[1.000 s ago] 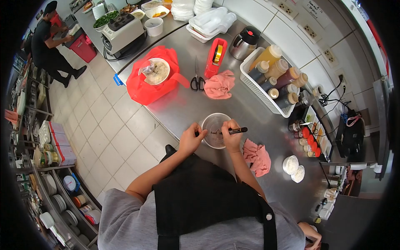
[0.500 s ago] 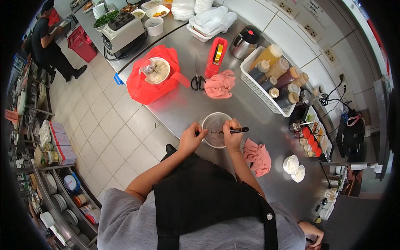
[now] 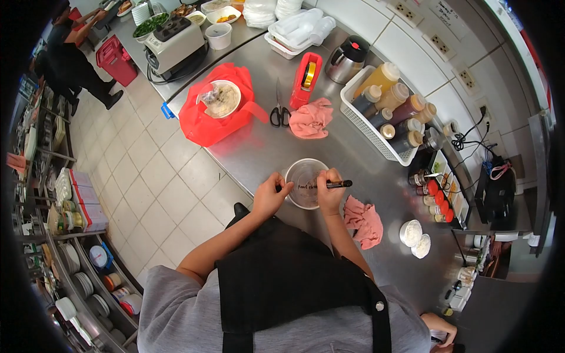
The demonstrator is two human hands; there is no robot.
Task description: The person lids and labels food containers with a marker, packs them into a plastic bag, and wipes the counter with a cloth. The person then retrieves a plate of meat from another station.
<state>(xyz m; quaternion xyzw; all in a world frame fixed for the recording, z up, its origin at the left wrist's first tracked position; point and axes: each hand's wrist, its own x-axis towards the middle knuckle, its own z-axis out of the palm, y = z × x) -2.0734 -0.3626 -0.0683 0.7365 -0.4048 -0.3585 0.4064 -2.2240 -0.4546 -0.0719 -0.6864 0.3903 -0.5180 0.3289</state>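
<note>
A round clear plastic lid (image 3: 301,199) with a pale rim lies on the steel counter in front of me, dark handwriting across its middle. My right hand (image 3: 329,189) is closed around a black marker pen (image 3: 339,184), its tip hidden behind the fingers at the lid's writing. On the opposite side, my left hand (image 3: 273,193) pinches the lid's left edge between thumb and fingers. Whether a container sits under the lid I cannot tell. A crumpled pink cloth (image 3: 363,222) lies just right of my right forearm.
Beyond the lid are a second pink cloth (image 3: 311,119), scissors (image 3: 279,112), a red tape dispenser (image 3: 306,80) and a red plastic bag (image 3: 200,126) around a white tub. A basket (image 3: 376,138) of sauce bottles stands right, near two small white bowls (image 3: 416,239). Another person (image 3: 67,56) stands far left.
More letters show on the lid, and my right hand with the marker has shifted very slightly right. The person at far left has turned and reaches toward the far counter.
</note>
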